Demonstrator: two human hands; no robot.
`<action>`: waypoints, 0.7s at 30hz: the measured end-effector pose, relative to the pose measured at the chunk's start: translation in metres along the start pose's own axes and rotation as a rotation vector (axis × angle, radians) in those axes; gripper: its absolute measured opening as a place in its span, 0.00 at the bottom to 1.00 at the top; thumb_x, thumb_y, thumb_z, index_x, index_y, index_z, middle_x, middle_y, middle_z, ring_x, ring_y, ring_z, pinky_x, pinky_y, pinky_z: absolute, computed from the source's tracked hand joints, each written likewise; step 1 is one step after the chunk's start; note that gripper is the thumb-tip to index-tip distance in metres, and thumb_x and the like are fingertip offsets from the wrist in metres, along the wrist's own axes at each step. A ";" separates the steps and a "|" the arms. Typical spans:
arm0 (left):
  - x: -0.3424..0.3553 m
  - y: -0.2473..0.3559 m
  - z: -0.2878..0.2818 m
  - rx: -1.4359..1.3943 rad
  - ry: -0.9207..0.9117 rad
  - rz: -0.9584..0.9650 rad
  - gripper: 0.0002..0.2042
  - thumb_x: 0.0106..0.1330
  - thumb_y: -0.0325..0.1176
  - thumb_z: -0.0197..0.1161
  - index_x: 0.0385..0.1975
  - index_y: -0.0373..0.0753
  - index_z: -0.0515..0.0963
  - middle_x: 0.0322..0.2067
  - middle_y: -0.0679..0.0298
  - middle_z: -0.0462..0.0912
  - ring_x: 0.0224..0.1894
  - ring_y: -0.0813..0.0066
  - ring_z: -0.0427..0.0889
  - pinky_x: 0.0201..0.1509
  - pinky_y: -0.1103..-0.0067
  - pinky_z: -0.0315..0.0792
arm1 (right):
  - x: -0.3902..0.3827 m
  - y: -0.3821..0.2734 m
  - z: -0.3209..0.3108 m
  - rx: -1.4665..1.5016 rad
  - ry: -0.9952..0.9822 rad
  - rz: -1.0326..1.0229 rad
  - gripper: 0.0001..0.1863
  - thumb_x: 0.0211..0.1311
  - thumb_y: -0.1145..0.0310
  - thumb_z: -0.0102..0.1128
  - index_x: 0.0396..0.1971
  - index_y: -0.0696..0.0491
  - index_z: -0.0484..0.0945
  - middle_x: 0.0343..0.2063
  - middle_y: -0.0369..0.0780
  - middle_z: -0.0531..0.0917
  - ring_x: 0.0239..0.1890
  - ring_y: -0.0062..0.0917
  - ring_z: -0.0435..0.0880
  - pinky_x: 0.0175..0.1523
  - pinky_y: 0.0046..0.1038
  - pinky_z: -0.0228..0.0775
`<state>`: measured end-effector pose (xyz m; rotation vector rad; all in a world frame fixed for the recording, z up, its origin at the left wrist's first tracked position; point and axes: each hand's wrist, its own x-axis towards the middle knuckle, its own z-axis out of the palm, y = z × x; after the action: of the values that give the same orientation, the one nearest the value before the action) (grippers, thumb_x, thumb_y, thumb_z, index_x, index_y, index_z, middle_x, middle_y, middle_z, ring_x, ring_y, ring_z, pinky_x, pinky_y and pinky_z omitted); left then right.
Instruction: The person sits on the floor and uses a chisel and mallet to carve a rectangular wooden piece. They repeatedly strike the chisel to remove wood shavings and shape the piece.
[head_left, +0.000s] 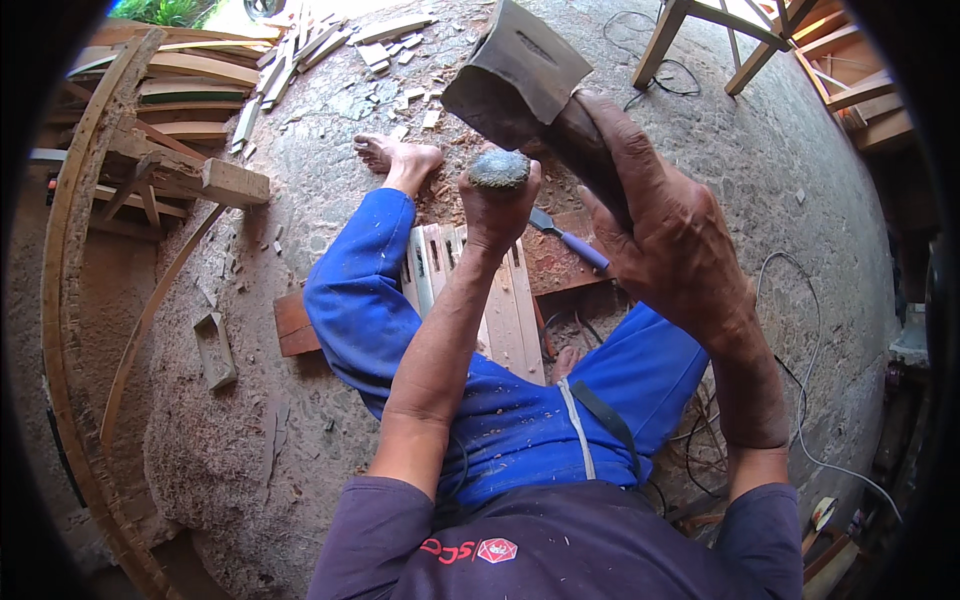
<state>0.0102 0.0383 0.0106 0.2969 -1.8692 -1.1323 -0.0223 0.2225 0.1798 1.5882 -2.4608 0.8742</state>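
My left hand (488, 215) is closed in a fist around an upright tool, probably a chisel. Only the round, worn grey top (498, 169) of its handle shows; the lower end is hidden. My right hand (675, 225) grips the dark handle of a mallet with a broad, block-like brown head (520, 75), raised above and to the right of the left fist. Below the fist, pale wooden pieces (515, 300) with slots cut in them lie between my legs. A chisel with a purple handle (584, 251) rests on a reddish-brown board, under the right hand.
Wood offcuts (375, 55) and shavings litter the floor ahead. Curved timbers and a beam end (235, 184) stand at left, near a small wooden box (214, 350). Wooden trestle legs (660, 45) stand at far right. A grey cable (815, 300) snakes along the right.
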 end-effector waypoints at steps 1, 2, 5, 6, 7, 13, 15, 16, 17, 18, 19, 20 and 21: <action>0.000 0.004 0.000 -0.035 0.013 -0.001 0.07 0.58 0.30 0.72 0.31 0.36 0.82 0.26 0.60 0.85 0.28 0.65 0.86 0.38 0.71 0.79 | 0.002 0.001 0.004 -0.074 -0.085 0.037 0.37 0.63 0.75 0.63 0.71 0.49 0.60 0.45 0.53 0.84 0.43 0.49 0.88 0.45 0.46 0.81; 0.002 0.007 0.004 -0.052 0.099 0.138 0.10 0.58 0.31 0.71 0.37 0.37 0.82 0.31 0.60 0.87 0.34 0.63 0.87 0.41 0.71 0.79 | 0.003 0.005 0.015 -0.148 -0.254 0.117 0.38 0.62 0.75 0.62 0.72 0.49 0.59 0.39 0.52 0.84 0.38 0.51 0.87 0.42 0.49 0.80; -0.004 0.000 -0.001 0.276 0.015 0.324 0.11 0.59 0.28 0.70 0.42 0.38 0.81 0.38 0.61 0.86 0.42 0.65 0.87 0.44 0.70 0.78 | -0.009 0.024 0.042 -0.125 -0.338 0.114 0.37 0.62 0.74 0.62 0.71 0.50 0.60 0.38 0.52 0.83 0.39 0.51 0.86 0.42 0.48 0.79; -0.001 -0.002 0.001 0.192 0.005 0.269 0.11 0.60 0.28 0.69 0.42 0.38 0.81 0.38 0.62 0.86 0.42 0.66 0.87 0.44 0.71 0.78 | -0.010 0.027 0.041 -0.095 -0.311 0.101 0.37 0.62 0.74 0.62 0.71 0.50 0.61 0.39 0.53 0.83 0.40 0.51 0.86 0.43 0.47 0.79; -0.003 -0.004 0.001 0.112 -0.010 0.208 0.10 0.60 0.27 0.69 0.42 0.38 0.82 0.38 0.62 0.86 0.42 0.67 0.86 0.44 0.71 0.78 | -0.012 0.028 0.041 -0.059 -0.291 0.090 0.37 0.61 0.74 0.63 0.71 0.50 0.61 0.41 0.53 0.83 0.41 0.52 0.86 0.44 0.47 0.79; 0.013 -0.028 0.007 -0.187 -0.001 -0.089 0.07 0.58 0.28 0.72 0.28 0.33 0.80 0.25 0.61 0.86 0.29 0.71 0.85 0.38 0.71 0.77 | 0.012 -0.006 -0.005 0.157 0.038 -0.024 0.37 0.60 0.75 0.66 0.70 0.49 0.64 0.45 0.52 0.86 0.47 0.45 0.88 0.50 0.40 0.81; 0.011 -0.025 0.007 -0.089 -0.002 -0.027 0.08 0.58 0.29 0.72 0.26 0.33 0.80 0.23 0.60 0.85 0.27 0.68 0.84 0.37 0.70 0.76 | 0.031 -0.019 -0.029 0.149 0.285 -0.165 0.34 0.61 0.76 0.67 0.68 0.49 0.67 0.45 0.49 0.87 0.49 0.39 0.89 0.51 0.34 0.82; 0.009 -0.025 0.005 -0.026 -0.009 0.008 0.08 0.59 0.30 0.72 0.25 0.33 0.80 0.22 0.60 0.84 0.26 0.66 0.84 0.36 0.70 0.75 | 0.038 -0.014 -0.027 0.113 0.371 -0.243 0.31 0.61 0.76 0.67 0.65 0.50 0.68 0.42 0.48 0.87 0.45 0.40 0.89 0.48 0.36 0.82; 0.009 -0.023 0.005 -0.019 -0.014 0.007 0.08 0.59 0.30 0.71 0.25 0.33 0.80 0.22 0.60 0.84 0.26 0.66 0.84 0.36 0.69 0.75 | 0.045 -0.008 -0.025 0.069 0.461 -0.315 0.28 0.60 0.76 0.67 0.61 0.51 0.70 0.39 0.47 0.86 0.41 0.40 0.88 0.45 0.37 0.82; 0.008 -0.020 0.004 -0.010 -0.019 0.005 0.08 0.59 0.30 0.71 0.25 0.33 0.80 0.21 0.60 0.84 0.26 0.65 0.84 0.36 0.68 0.76 | 0.052 -0.002 -0.022 0.022 0.552 -0.380 0.26 0.59 0.76 0.67 0.58 0.52 0.72 0.36 0.47 0.86 0.37 0.40 0.88 0.42 0.38 0.82; 0.008 -0.016 0.004 -0.002 -0.022 0.006 0.08 0.59 0.30 0.71 0.25 0.33 0.79 0.21 0.60 0.83 0.25 0.64 0.83 0.37 0.68 0.76 | 0.045 0.000 -0.011 0.013 0.388 -0.278 0.28 0.60 0.77 0.64 0.61 0.52 0.68 0.34 0.49 0.85 0.36 0.42 0.88 0.40 0.39 0.83; 0.008 -0.019 0.003 -0.038 -0.046 0.017 0.06 0.60 0.29 0.70 0.30 0.34 0.81 0.26 0.60 0.85 0.30 0.64 0.85 0.39 0.68 0.76 | 0.038 0.003 0.000 -0.011 0.222 -0.172 0.30 0.61 0.78 0.61 0.63 0.51 0.65 0.33 0.51 0.85 0.35 0.43 0.89 0.37 0.41 0.84; 0.005 -0.022 0.004 0.000 -0.023 0.070 0.07 0.60 0.29 0.70 0.33 0.34 0.81 0.29 0.60 0.85 0.32 0.65 0.85 0.40 0.69 0.77 | 0.030 0.005 0.012 -0.047 0.056 -0.069 0.32 0.62 0.79 0.59 0.66 0.51 0.62 0.32 0.53 0.85 0.33 0.45 0.89 0.34 0.42 0.85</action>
<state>-0.0003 0.0258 -0.0046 0.2175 -1.8848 -1.0929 -0.0376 0.1933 0.1791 1.6002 -2.3560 0.8325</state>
